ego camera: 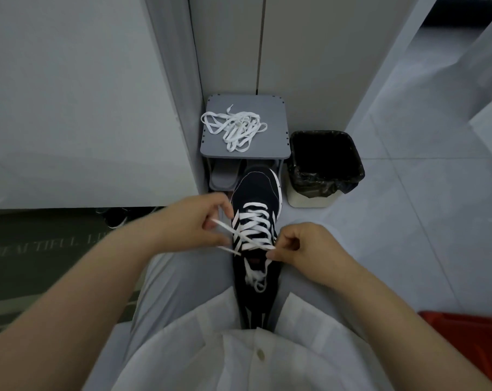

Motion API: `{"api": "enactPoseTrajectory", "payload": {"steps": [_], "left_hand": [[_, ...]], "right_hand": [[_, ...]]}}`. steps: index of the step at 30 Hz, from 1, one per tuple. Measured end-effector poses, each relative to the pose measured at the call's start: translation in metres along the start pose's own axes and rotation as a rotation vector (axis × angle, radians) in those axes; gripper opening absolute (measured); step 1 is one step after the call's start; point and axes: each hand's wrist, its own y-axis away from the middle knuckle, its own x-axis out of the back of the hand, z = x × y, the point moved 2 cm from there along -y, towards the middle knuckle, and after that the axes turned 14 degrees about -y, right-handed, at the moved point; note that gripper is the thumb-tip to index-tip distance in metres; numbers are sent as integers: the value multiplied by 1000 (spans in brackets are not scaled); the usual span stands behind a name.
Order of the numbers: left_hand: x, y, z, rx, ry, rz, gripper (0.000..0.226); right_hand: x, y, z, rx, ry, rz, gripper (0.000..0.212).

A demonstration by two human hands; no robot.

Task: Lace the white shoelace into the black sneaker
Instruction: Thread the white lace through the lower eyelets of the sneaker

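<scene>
The black sneaker [257, 190] with white side stripes lies between my knees, toe pointing away. A white shoelace [254, 224] crosses its eyelets in several rows, and loose loops of it lie in the shoe's opening. My left hand [195, 218] is at the sneaker's left side and pinches one lace end, which sticks out toward the left. My right hand [301, 245] is at the right side near the top eyelets and pinches the other strand. The strand runs taut across the tongue between both hands.
A small grey stool [270, 136] stands beyond the toe with a loose heap of white laces [236, 127] on it and grey slippers [225, 173] under it. A lined bin [325, 165] stands to the right. A dark doormat [41, 249] lies left, a red object [470, 334] at right.
</scene>
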Motion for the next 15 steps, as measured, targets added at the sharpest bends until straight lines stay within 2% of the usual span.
{"api": "enactPoseTrajectory", "payload": {"steps": [2, 5, 7, 10, 11, 12, 14, 15], "left_hand": [[19, 1, -1, -43, -201, -5, 34], [35, 2, -10, -11, -395, -9, 18], [39, 5, -19, 36, -442, -16, 10], [35, 12, -38, 108, -428, 32, 4], [33, 15, -46, 138, -373, 110, 2], [31, 20, -52, 178, -289, 214, 5], [25, 34, -49, 229, -92, 465, 21], [21, 40, -40, 182, -30, 580, 28]], "right_hand": [[6, -3, -12, 13, 81, -154, 30], [30, -9, -30, 99, 300, -309, 21], [50, -12, -36, 141, 395, -235, 12], [50, -8, -35, 320, 428, 121, 7], [42, -3, -34, 415, 396, 220, 6], [31, 4, -32, 475, 375, 238, 9], [6, 15, -22, 508, 423, 152, 18], [-5, 17, -14, 508, 497, 121, 20]]}}
